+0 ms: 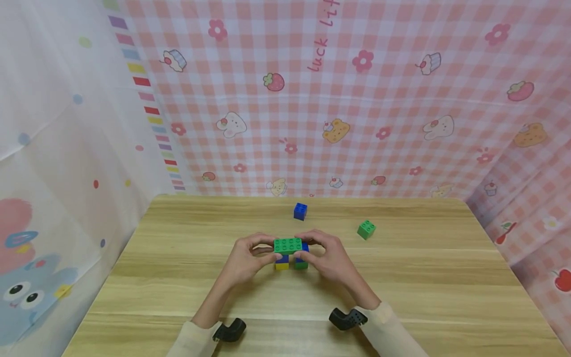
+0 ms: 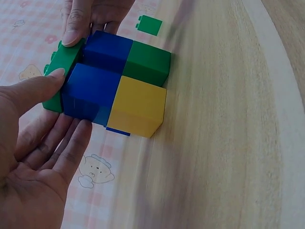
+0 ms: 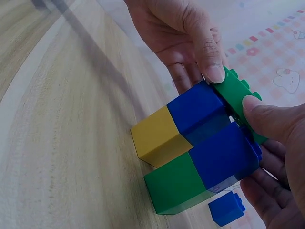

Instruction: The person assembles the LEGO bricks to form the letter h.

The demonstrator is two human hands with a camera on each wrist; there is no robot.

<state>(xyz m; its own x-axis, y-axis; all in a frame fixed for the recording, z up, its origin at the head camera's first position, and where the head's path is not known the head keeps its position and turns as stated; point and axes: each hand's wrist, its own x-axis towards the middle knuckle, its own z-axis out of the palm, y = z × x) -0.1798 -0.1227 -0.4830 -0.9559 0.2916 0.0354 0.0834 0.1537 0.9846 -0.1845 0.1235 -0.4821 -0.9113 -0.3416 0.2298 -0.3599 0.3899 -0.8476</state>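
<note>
Stacked: two columns [image 2: 95,86]. Green bar [image 1: 287,246]: pinched by left hand [image 1: 246,259] and right hand [image 1: 328,255], seemingly unseated. Unattached: blue block [image 1: 300,211], green block [image 1: 366,229].

A long green brick [image 1: 288,244], two rows of four studs facing up, spans the tops of two stacks, its left end gripped by the left hand [image 1: 251,257], its right end by the right hand [image 1: 326,254]. The left blue brick [image 2: 93,88] sits on a yellow brick [image 2: 139,101]; just beside, across a narrow gap, the right blue brick [image 3: 220,156] tops a short green brick [image 3: 175,183]. Both stacks stand upright. Whether the long brick is fully seated cannot be seen.
</note>
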